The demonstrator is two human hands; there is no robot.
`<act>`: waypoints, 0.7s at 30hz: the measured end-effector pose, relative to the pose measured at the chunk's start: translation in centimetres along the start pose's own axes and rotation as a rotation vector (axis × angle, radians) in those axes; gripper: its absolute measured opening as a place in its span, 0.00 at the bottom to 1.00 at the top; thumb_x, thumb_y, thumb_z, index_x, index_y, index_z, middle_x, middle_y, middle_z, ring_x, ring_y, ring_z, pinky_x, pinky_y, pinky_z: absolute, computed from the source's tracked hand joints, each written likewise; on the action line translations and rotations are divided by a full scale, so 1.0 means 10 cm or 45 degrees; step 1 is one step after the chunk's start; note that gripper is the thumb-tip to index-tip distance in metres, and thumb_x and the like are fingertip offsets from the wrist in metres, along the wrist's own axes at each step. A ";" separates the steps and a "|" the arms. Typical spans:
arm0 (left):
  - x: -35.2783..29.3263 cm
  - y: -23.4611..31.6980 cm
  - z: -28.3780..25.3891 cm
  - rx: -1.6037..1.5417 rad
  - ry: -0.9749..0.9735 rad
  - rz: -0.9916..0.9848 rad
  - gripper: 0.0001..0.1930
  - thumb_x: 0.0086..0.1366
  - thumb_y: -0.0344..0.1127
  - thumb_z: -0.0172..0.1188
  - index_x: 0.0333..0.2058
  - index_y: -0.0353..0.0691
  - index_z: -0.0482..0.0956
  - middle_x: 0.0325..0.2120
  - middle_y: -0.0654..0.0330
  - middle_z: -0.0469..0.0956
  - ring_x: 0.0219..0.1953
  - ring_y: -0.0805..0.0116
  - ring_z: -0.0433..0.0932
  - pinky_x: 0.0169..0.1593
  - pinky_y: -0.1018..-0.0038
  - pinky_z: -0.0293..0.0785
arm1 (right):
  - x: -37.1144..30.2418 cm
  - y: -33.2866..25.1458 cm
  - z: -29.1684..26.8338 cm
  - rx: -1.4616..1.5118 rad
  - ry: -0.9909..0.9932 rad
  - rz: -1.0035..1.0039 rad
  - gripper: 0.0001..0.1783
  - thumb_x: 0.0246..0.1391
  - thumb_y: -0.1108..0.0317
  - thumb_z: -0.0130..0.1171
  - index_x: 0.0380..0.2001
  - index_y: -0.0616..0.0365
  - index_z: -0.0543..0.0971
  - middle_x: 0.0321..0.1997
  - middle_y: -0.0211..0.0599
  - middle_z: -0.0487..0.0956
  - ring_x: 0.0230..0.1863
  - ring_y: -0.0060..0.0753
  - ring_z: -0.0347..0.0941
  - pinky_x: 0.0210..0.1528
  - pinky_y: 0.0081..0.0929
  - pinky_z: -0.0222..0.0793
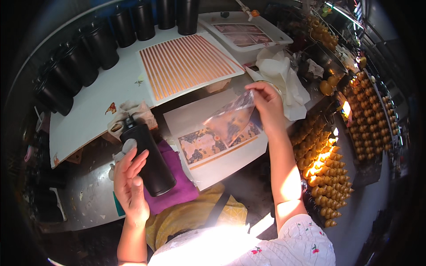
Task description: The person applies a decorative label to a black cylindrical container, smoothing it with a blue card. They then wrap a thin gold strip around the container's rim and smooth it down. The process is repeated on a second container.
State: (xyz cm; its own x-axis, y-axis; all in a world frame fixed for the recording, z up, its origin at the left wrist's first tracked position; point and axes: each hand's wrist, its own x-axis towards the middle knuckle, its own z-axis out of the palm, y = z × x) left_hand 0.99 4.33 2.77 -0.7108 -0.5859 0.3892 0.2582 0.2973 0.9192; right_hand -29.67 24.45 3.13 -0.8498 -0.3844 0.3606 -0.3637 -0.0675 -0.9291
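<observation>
A clear plastic film (237, 116) hangs from my right hand (267, 104), its upper corner pinched between thumb and fingers. Beneath it lies a printed sheet (202, 144) with floral decals, on white paper (222, 170). My left hand (131, 181) is open, fingers stretched out beside a black bottle-shaped cylinder (148, 162). A pale grey rounded piece (129, 145) shows at those fingertips; I cannot make out what it is. The cylinder rests tilted against a crumpled cloth (137, 113), with purple cloth (179, 188) beside and under it.
More black cylinders (100, 44) stand along the back of the white board (93, 117). A sheet of orange strips (186, 64) lies on this board. Behind it, a shallow white tray (206, 20) holds printed sheets. Crumpled white paper (279, 73) and strings of golden gourd-shaped pieces (326, 177) are at the right.
</observation>
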 end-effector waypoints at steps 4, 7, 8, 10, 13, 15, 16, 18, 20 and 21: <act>-0.09 -0.16 -0.04 0.141 0.025 0.055 0.32 0.73 0.52 0.52 0.61 0.29 0.66 0.62 0.47 0.68 0.60 0.54 0.73 0.64 0.60 0.66 | 0.71 0.79 -1.36 -0.861 0.295 0.256 0.07 0.55 0.66 0.62 0.35 0.55 0.83 0.31 0.33 0.83 0.33 0.30 0.79 0.38 0.29 0.73; -0.16 -0.25 -0.12 0.404 0.025 0.110 0.30 0.70 0.49 0.57 0.60 0.29 0.69 0.60 0.49 0.71 0.62 0.55 0.70 0.65 0.61 0.63 | 0.72 1.01 -1.32 -1.753 0.064 0.356 0.05 0.51 0.63 0.62 0.31 0.47 0.84 0.32 0.35 0.84 0.35 0.41 0.80 0.37 0.39 0.75; -0.19 -0.24 -0.14 0.546 0.011 0.158 0.30 0.70 0.49 0.57 0.60 0.30 0.70 0.59 0.49 0.72 0.62 0.55 0.69 0.65 0.61 0.62 | 0.73 1.01 -1.33 -1.784 -0.022 0.352 0.07 0.46 0.63 0.63 0.31 0.46 0.83 0.32 0.38 0.83 0.37 0.48 0.80 0.38 0.43 0.74; -0.18 -0.14 -0.19 0.734 -0.037 0.236 0.28 0.69 0.47 0.58 0.59 0.31 0.71 0.58 0.48 0.74 0.63 0.54 0.66 0.66 0.59 0.59 | 0.73 0.89 -1.28 -1.776 0.120 0.076 0.04 0.50 0.63 0.62 0.30 0.45 0.83 0.31 0.37 0.83 0.36 0.49 0.79 0.36 0.44 0.73; -0.18 -0.15 -0.24 0.753 -0.090 0.231 0.35 0.62 0.48 0.65 0.61 0.32 0.69 0.62 0.44 0.68 0.63 0.51 0.65 0.67 0.58 0.56 | 0.61 0.31 -1.03 -1.618 0.261 -0.225 0.03 0.53 0.64 0.62 0.31 0.48 0.81 0.32 0.39 0.82 0.35 0.51 0.78 0.34 0.44 0.72; -0.23 -0.13 -0.37 0.850 -0.291 0.011 0.54 0.49 0.56 0.74 0.68 0.32 0.58 0.68 0.41 0.58 0.65 0.45 0.62 0.68 0.57 0.55 | 0.43 -0.18 -0.67 -1.528 0.150 -0.430 0.03 0.55 0.67 0.61 0.33 0.52 0.80 0.31 0.40 0.81 0.35 0.49 0.78 0.34 0.41 0.70; -0.24 -0.12 -0.38 0.872 -0.319 0.011 0.60 0.46 0.53 0.78 0.70 0.32 0.52 0.60 0.41 0.63 0.56 0.47 0.67 0.60 0.59 0.63 | 0.33 -0.36 -0.50 -1.541 0.126 -0.570 0.02 0.55 0.70 0.61 0.33 0.53 0.80 0.31 0.40 0.81 0.34 0.48 0.77 0.34 0.39 0.70; -0.25 -0.19 -0.33 0.882 -0.365 0.049 0.68 0.43 0.50 0.81 0.72 0.31 0.41 0.52 0.40 0.68 0.48 0.48 0.71 0.51 0.60 0.72 | 0.10 -0.62 -0.22 -1.503 0.064 -0.762 0.03 0.54 0.74 0.61 0.33 0.55 0.79 0.31 0.39 0.80 0.34 0.47 0.77 0.35 0.38 0.70; -0.28 -0.30 -0.31 0.903 -0.334 0.153 0.70 0.45 0.49 0.80 0.72 0.30 0.34 0.50 0.38 0.69 0.47 0.45 0.72 0.51 0.57 0.72 | -0.13 -0.75 0.04 -1.345 -0.021 -0.872 0.05 0.52 0.76 0.62 0.33 0.55 0.80 0.30 0.39 0.80 0.34 0.47 0.76 0.35 0.39 0.70; -0.29 -0.33 -0.29 0.920 -0.288 0.132 0.70 0.45 0.48 0.80 0.71 0.29 0.34 0.51 0.37 0.69 0.47 0.44 0.72 0.52 0.56 0.72 | -0.22 -0.78 0.15 -1.277 -0.067 -0.854 0.06 0.50 0.77 0.62 0.33 0.56 0.80 0.30 0.39 0.80 0.34 0.47 0.76 0.35 0.39 0.70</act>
State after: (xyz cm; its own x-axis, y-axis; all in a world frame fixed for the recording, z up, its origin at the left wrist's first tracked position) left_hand 4.15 2.87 -1.22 -0.8431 -0.3826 0.3778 -0.1061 0.8072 0.5806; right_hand -24.42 24.48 9.42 -0.3707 -0.5851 0.7213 -0.8808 0.4679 -0.0732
